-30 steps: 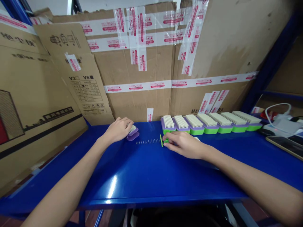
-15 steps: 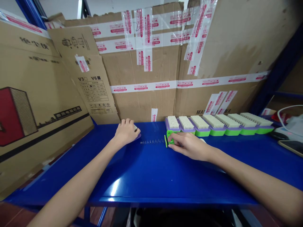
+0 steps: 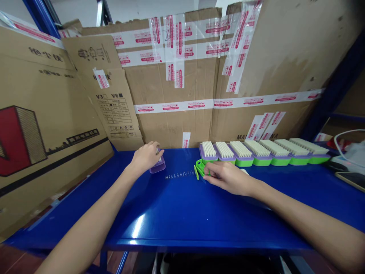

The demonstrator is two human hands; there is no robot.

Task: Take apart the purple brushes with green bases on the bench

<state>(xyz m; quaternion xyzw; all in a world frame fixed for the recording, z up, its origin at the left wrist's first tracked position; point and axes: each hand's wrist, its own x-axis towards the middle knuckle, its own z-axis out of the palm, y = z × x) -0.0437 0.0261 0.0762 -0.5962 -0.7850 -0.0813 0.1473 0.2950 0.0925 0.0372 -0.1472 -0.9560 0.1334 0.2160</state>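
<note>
My left hand [image 3: 146, 156] is closed over a purple brush piece [image 3: 158, 166] at the left of the blue tabletop; its pale bristles show only in part beneath my fingers. To the right lies a thin metal coil spring [image 3: 179, 175], stretched out sideways. Its right end meets a small green plastic tab [image 3: 196, 172]. My right hand [image 3: 224, 176] pinches a green plastic shell [image 3: 200, 167] beside that tab, and my fingers hide much of the shell. Something white peeks out behind my right hand, too covered to make out.
Several purple-and-green brushes [image 3: 242, 153] stand bristles up in a row along the back right. Taped cardboard [image 3: 173, 125] walls the back and left of the blue table [image 3: 182, 213]. A phone [image 3: 352, 180] and a white cable [image 3: 338, 146] lie at the far right.
My left hand has moved a little left, and more of the purple piece shows. The green shell in my right hand has tilted left, and the spring and tab lie slightly further left.
</note>
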